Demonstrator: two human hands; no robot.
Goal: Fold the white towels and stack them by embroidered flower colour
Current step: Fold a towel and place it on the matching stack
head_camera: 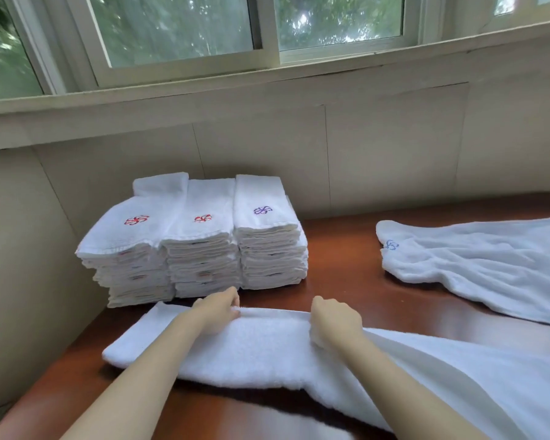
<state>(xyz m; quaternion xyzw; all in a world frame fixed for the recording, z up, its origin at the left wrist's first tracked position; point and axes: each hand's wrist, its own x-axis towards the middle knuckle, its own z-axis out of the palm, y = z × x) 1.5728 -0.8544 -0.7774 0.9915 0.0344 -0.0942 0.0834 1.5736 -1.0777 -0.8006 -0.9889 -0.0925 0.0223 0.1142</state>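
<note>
From the head camera: both arms reach forward over the reddish-brown counter [340,258]. A long white towel [235,354] lies across the near side, its right end draping down toward the camera. The left hand [218,312] pinches the towel's far folded edge, fingers [234,301] curled tight on the cloth. The right hand [335,319] grips the same edge a little further right, its fingers tucked over the fold.

Just beyond the left hand, three piles stand side by side against the wall [394,147]: a red-flower stack [124,249], a second red-flower stack [200,249] touching it, and a purple-flower stack [267,246]. Well off to the right lies a loose towel [489,268], rumpled, a blue flower at its corner. A window [178,27] runs above.
</note>
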